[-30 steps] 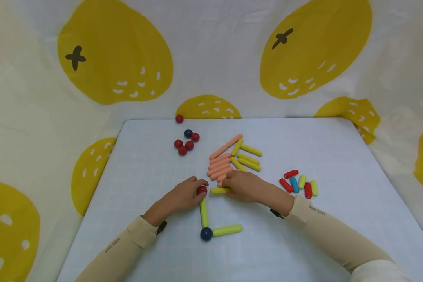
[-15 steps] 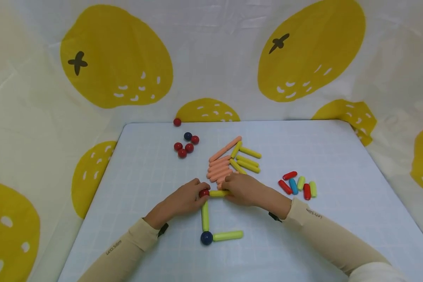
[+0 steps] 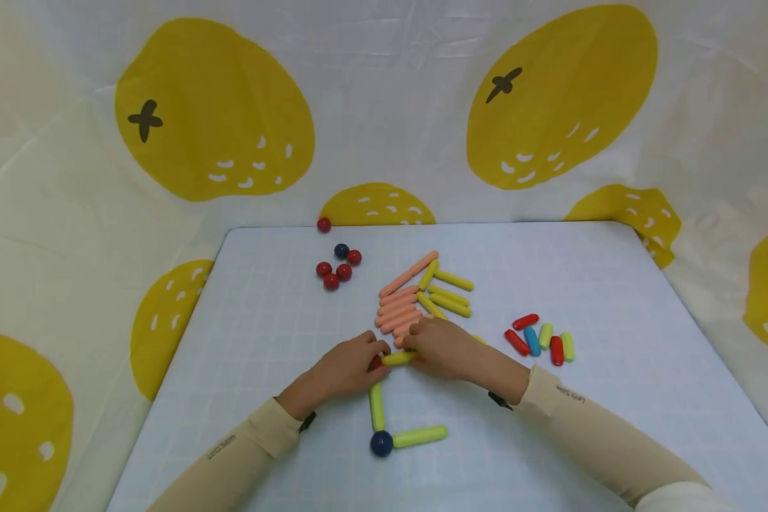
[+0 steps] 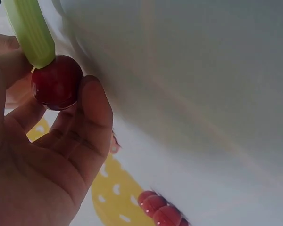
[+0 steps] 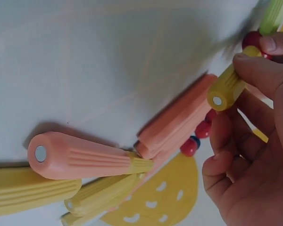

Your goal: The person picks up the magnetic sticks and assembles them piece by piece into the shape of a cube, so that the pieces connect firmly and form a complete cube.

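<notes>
My left hand (image 3: pixel 344 367) grips a red ball (image 4: pixel 57 84) between thumb and fingers. A light green magnetic rod (image 3: pixel 376 407) joins that ball to a dark blue ball (image 3: pixel 381 444), from which a second green rod (image 3: pixel 420 436) extends to the right. In my right hand (image 3: pixel 444 348) a yellow magnetic rod (image 5: pixel 225 88) is pinched between thumb and fingers. Its far end meets the red ball, and a silvery disc shows on its near end in the right wrist view. Fingers partly hide the red ball in the head view.
Pink rods (image 3: pixel 397 309) and yellow rods (image 3: pixel 450 300) lie just beyond my right hand. Several red balls (image 3: pixel 343 272) and a blue ball (image 3: pixel 341 250) are farther back. Short red, blue and green rods (image 3: pixel 532 340) lie to the right. A patterned cloth (image 3: pixel 384 107) hangs behind the table.
A gap separated the yellow rod from the red ball a second ago; now they touch. My left hand and the joined green rods and balls have shifted slightly right.
</notes>
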A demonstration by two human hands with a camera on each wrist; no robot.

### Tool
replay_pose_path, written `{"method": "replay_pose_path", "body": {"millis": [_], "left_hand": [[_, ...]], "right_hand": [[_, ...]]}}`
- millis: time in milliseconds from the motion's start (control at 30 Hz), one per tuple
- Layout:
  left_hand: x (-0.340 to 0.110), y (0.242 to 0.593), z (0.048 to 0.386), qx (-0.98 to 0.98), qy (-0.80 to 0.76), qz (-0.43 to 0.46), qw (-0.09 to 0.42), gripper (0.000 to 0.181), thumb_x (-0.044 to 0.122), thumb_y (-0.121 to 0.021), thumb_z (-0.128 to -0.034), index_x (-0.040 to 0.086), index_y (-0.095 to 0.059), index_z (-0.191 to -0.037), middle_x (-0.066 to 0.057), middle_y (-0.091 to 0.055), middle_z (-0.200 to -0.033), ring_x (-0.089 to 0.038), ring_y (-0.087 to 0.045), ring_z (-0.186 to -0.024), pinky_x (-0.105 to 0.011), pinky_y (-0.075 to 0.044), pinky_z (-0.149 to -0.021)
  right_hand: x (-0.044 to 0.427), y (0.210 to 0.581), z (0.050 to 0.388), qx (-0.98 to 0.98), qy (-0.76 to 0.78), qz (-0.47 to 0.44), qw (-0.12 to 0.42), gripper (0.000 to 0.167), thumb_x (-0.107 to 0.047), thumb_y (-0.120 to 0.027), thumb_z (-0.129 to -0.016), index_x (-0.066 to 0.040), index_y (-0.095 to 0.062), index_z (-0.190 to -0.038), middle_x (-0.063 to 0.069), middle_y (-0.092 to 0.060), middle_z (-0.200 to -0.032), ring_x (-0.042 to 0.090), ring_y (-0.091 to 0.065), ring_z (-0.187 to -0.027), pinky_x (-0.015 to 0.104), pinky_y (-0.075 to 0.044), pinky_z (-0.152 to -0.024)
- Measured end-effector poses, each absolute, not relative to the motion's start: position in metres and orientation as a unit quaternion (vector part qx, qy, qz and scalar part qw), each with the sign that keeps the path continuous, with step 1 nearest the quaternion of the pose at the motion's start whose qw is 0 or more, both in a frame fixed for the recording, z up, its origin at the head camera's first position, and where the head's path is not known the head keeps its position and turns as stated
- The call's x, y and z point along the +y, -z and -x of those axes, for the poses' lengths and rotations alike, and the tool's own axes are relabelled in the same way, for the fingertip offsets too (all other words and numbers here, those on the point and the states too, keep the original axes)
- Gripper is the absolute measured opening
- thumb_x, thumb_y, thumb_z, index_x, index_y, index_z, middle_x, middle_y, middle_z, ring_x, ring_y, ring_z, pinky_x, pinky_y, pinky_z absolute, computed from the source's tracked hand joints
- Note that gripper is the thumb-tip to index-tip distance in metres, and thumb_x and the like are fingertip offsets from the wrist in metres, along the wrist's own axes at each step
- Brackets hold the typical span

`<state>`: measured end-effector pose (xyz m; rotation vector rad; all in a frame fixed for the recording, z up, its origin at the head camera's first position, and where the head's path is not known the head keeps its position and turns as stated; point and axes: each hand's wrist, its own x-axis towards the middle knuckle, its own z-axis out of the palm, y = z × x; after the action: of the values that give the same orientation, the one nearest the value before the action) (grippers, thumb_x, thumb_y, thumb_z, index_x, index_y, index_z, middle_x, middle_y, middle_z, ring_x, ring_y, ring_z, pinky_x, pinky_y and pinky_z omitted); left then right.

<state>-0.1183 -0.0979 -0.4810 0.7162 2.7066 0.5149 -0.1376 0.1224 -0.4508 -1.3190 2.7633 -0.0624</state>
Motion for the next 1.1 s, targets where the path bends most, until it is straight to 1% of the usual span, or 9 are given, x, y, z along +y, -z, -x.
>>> {"method": "replay_pose_path", "body": {"millis": [200, 333, 467, 600, 767, 833, 900, 1000, 1100], "left_hand": [[-0.094, 0.48, 0.116, 0.94, -0.159, -0.269, 0.135, 0.025, 0.038, -0.074, -0.0934, 0.02, -0.072, -0.11, 0.006, -0.052, -0.084, -0.008, -0.047, -0.067, -0.02, -0.037, -0.057], [-0.094, 0.48, 0.115, 0.935, -0.153, -0.29, 0.134, 0.024, 0.038, -0.074, -0.0934, 0.02, -0.073, -0.109, 0.007, -0.052, -0.081, -0.007, -0.046, -0.065, -0.019, -0.037, -0.057], [-0.093, 0.479, 0.114, 0.931, -0.145, -0.308, 0.13, 0.023, 0.036, -0.075, -0.0933, 0.019, -0.073, -0.108, 0.007, -0.052, -0.079, -0.007, -0.046, -0.065, -0.019, -0.037, -0.057], [-0.094, 0.479, 0.113, 0.931, -0.127, -0.316, 0.134, 0.024, 0.038, -0.075, -0.0931, 0.019, -0.073, -0.108, 0.008, -0.051, -0.078, -0.007, -0.045, -0.064, -0.019, -0.036, -0.057], [-0.1, 0.477, 0.113, 0.928, -0.113, -0.327, 0.136, 0.026, 0.039, -0.074, -0.0932, 0.018, -0.073, -0.108, 0.007, -0.051, -0.079, -0.007, -0.045, -0.066, -0.02, -0.038, -0.06], [-0.103, 0.476, 0.113, 0.925, -0.113, -0.336, 0.134, 0.026, 0.039, -0.075, -0.0929, 0.018, -0.073, -0.107, 0.007, -0.052, -0.08, -0.007, -0.045, -0.067, -0.019, -0.039, -0.062], [-0.107, 0.475, 0.113, 0.922, -0.116, -0.345, 0.134, 0.025, 0.038, -0.075, -0.0927, 0.018, -0.073, -0.107, 0.007, -0.053, -0.081, -0.007, -0.046, -0.068, -0.019, -0.041, -0.064], [-0.11, 0.474, 0.112, 0.918, -0.125, -0.352, 0.135, 0.025, 0.038, -0.075, -0.0928, 0.018, -0.073, -0.107, 0.007, -0.054, -0.083, -0.006, -0.047, -0.07, -0.018, -0.042, -0.066], [-0.111, 0.473, 0.11, 0.914, -0.135, -0.359, 0.134, 0.024, 0.037, -0.076, -0.0927, 0.018, -0.073, -0.108, 0.007, -0.054, -0.084, -0.006, -0.047, -0.071, -0.017, -0.043, -0.067]], "right_hand": [[0.122, 0.452, 0.131, 0.902, 0.02, 0.429, 0.037, 0.018, -0.033, -0.079, -0.089, -0.018, -0.075, -0.098, -0.005, -0.065, -0.083, 0.012, -0.055, -0.078, 0.027, -0.051, -0.076], [0.121, 0.452, 0.126, 0.903, 0.021, 0.428, 0.038, 0.016, -0.033, -0.079, -0.09, -0.019, -0.074, -0.094, -0.006, -0.062, -0.081, 0.012, -0.053, -0.077, 0.027, -0.049, -0.073], [0.121, 0.449, 0.127, 0.901, 0.033, 0.43, 0.055, 0.015, -0.033, -0.077, -0.091, -0.019, -0.074, -0.095, -0.005, -0.065, -0.083, 0.012, -0.054, -0.077, 0.028, -0.049, -0.072], [0.123, 0.44, 0.137, 0.904, 0.067, 0.414, 0.08, 0.019, -0.036, -0.073, -0.094, -0.019, -0.075, -0.1, -0.007, -0.067, -0.085, 0.009, -0.056, -0.078, 0.026, -0.05, -0.073], [0.114, 0.431, 0.165, 0.912, 0.1, 0.394, 0.058, 0.019, -0.035, -0.071, -0.096, -0.017, -0.07, -0.09, -0.006, -0.06, -0.075, 0.011, -0.053, -0.075, 0.025, -0.047, -0.07], [0.106, 0.429, 0.177, 0.913, 0.104, 0.39, 0.051, 0.018, -0.033, -0.07, -0.097, -0.015, -0.071, -0.095, -0.004, -0.065, -0.084, 0.014, -0.057, -0.082, 0.027, -0.051, -0.076], [0.094, 0.426, 0.189, 0.915, 0.094, 0.39, 0.049, 0.019, -0.03, -0.068, -0.099, -0.013, -0.072, -0.106, 0.0, -0.069, -0.096, 0.016, -0.062, -0.09, 0.029, -0.054, -0.083], [0.072, 0.426, 0.208, 0.919, 0.079, 0.384, 0.047, 0.031, -0.03, -0.067, -0.1, -0.013, -0.069, -0.126, 0.004, -0.068, -0.118, 0.02, -0.063, -0.106, 0.034, -0.055, -0.096], [0.05, 0.428, 0.228, 0.928, 0.062, 0.365, 0.044, 0.041, -0.031, -0.068, -0.099, -0.014, -0.063, -0.137, 0.005, -0.064, -0.131, 0.024, -0.061, -0.117, 0.038, -0.053, -0.104]]}}
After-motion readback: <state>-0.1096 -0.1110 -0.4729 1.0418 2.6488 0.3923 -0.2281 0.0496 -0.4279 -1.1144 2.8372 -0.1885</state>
